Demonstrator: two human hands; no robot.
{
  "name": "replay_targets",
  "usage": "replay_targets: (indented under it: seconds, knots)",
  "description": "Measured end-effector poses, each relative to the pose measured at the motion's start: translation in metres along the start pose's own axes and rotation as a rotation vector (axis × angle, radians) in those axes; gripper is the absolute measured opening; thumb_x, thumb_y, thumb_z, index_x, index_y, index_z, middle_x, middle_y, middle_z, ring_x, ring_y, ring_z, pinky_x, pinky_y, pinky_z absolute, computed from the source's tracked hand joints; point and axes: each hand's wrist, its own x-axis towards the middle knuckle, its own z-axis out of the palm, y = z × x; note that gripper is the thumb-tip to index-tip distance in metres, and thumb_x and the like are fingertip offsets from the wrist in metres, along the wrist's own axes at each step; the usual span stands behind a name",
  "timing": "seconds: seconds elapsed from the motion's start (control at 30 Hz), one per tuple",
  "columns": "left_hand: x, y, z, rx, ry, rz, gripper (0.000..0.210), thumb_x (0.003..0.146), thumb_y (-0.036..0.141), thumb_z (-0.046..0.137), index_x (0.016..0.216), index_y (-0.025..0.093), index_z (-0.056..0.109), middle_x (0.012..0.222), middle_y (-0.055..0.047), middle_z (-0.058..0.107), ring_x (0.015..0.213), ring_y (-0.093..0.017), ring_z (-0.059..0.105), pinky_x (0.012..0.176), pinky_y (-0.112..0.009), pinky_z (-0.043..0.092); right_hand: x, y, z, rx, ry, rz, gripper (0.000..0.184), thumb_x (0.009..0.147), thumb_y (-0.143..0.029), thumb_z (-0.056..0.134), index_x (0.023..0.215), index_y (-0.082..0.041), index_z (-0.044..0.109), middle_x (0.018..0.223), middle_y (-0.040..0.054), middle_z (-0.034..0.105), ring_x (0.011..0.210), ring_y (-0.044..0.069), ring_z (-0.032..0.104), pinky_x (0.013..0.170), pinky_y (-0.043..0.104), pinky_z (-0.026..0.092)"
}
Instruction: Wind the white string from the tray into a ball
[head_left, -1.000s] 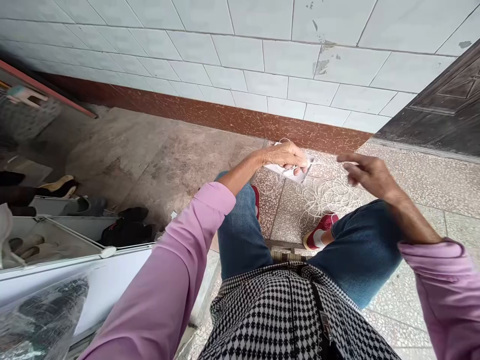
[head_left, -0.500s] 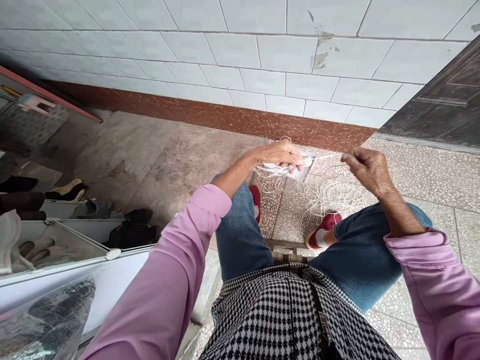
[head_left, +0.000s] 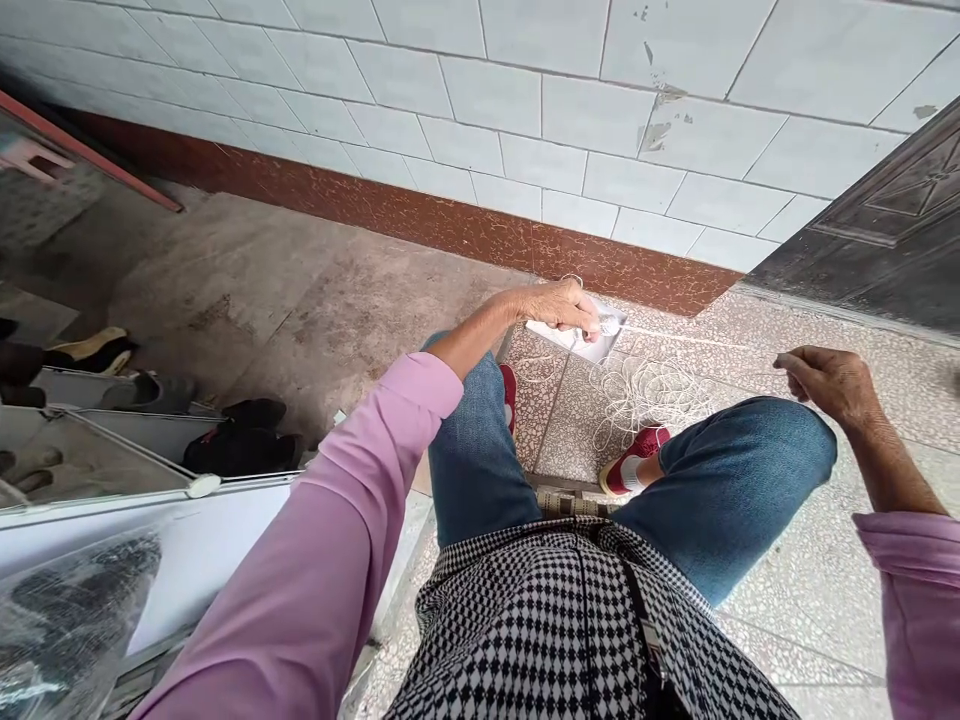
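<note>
My left hand (head_left: 562, 305) is closed over a white cord (head_left: 690, 336), with a small bunched part of it showing at the fingertips. From there the cord runs taut to my right hand (head_left: 829, 385), whose thumb and fingers pinch its other end near the right side. Under my left hand lies a shallow white tray or box (head_left: 596, 350), partly hidden by that hand. A tangled pile of the same white cord (head_left: 649, 392) rests on the floor between my hands, close to my red shoe (head_left: 634, 460).
A tiled wall (head_left: 502, 110) with a brown base strip (head_left: 420, 217) runs across the front. At right is a dark door (head_left: 885, 230). Shoes stand in a compartmented rack (head_left: 150, 490) at left. My knees are bent above the speckled floor tiles (head_left: 810, 600).
My right hand has moved away to the right and slightly down, lengthening the taut cord. My left hand stays nearly in place. The camera view has shifted a little.
</note>
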Motion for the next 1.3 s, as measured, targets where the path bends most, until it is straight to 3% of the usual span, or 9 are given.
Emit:
replay_targets:
  seconds: [0.13,0.27,0.33,0.43,0.53,0.7,0.9,1.13,1.3]
  knots:
    - [0.007,0.001,0.002,-0.030,-0.037,0.026,0.023,0.087,0.035,0.074,0.084,0.014,0.085,0.077,-0.011,0.075,0.051,-0.008,0.044,0.047,-0.023,0.026,0.006,-0.034,0.010,-0.104,-0.090,0.053,0.019,0.092,-0.038,0.069,0.094,-0.022,0.079,0.063,0.0076,0.072,0.059,0.029,0.070,0.068,0.043,0.052]
    - [0.019,0.004,0.008,-0.064,-0.089,0.025,0.023,0.086,0.035,0.075,0.084,0.014,0.085,0.082,-0.012,0.078,0.051,-0.007,0.045,0.046,-0.023,0.026,0.011,-0.112,0.047,0.232,-0.194,-0.120,0.042,0.098,-0.044,0.063,0.129,-0.018,0.077,0.071,0.0056,0.074,0.059,0.022,0.068,0.064,0.037,0.055]
    - [0.025,0.006,0.012,-0.093,-0.111,0.023,0.022,0.086,0.034,0.076,0.086,0.015,0.085,0.082,-0.012,0.079,0.050,-0.007,0.044,0.046,-0.023,0.026,0.013,-0.147,0.072,0.404,-0.250,-0.228,0.047,0.098,-0.054,0.066,0.124,-0.017,0.077,0.073,0.0054,0.074,0.057,0.018,0.065,0.060,0.034,0.054]
    - [0.028,0.007,0.015,-0.117,-0.120,0.026,0.025,0.089,0.038,0.076,0.089,0.014,0.084,0.083,-0.012,0.079,0.050,-0.006,0.045,0.046,-0.022,0.029,0.017,-0.173,0.099,0.525,-0.263,-0.320,0.054,0.097,-0.072,0.067,0.085,-0.020,0.071,0.064,0.0028,0.066,0.053,0.014,0.059,0.055,0.030,0.048]
    - [0.023,0.003,0.010,-0.127,-0.102,0.019,0.031,0.092,0.044,0.074,0.093,0.014,0.084,0.081,-0.011,0.077,0.051,-0.007,0.048,0.047,-0.020,0.031,0.026,-0.164,0.096,0.579,-0.125,-0.286,0.066,0.095,-0.082,0.065,0.065,-0.024,0.055,0.053,-0.0013,0.054,0.047,0.012,0.046,0.050,0.029,0.040]
    - [-0.002,-0.012,-0.010,-0.136,0.038,-0.022,0.032,0.091,0.043,0.078,0.098,0.013,0.084,0.065,-0.003,0.065,0.051,-0.006,0.046,0.046,-0.018,0.029,0.037,-0.111,0.049,0.507,0.075,-0.164,0.057,0.089,-0.077,0.075,0.068,-0.026,0.060,0.052,-0.0028,0.049,0.046,0.013,0.040,0.047,0.030,0.034]
    - [-0.033,-0.029,-0.021,-0.114,0.078,-0.124,0.032,0.091,0.038,0.077,0.106,0.012,0.085,0.068,-0.004,0.069,0.051,-0.006,0.050,0.047,-0.019,0.035,0.017,-0.072,0.023,0.295,0.023,-0.061,0.051,0.087,-0.075,0.072,0.077,-0.025,0.072,0.049,-0.0018,0.048,0.045,0.016,0.039,0.047,0.033,0.033]
    - [-0.023,-0.016,-0.009,-0.152,0.280,-0.054,0.043,0.087,0.022,0.076,0.130,0.014,0.080,0.084,-0.007,0.076,0.060,-0.008,0.059,0.050,-0.019,0.033,0.007,-0.111,0.040,0.176,-0.100,-0.270,0.057,0.096,-0.073,0.062,0.070,-0.023,0.067,0.056,0.0008,0.053,0.051,0.016,0.045,0.055,0.034,0.037]
    - [0.012,0.006,0.016,-0.250,0.096,0.051,0.041,0.095,0.034,0.074,0.129,0.012,0.079,0.118,-0.017,0.080,0.068,-0.008,0.065,0.050,-0.020,0.036,0.025,-0.159,0.067,0.168,-0.135,-0.437,0.048,0.101,-0.059,0.062,0.069,-0.023,0.064,0.060,0.0006,0.056,0.056,0.015,0.048,0.061,0.033,0.037]
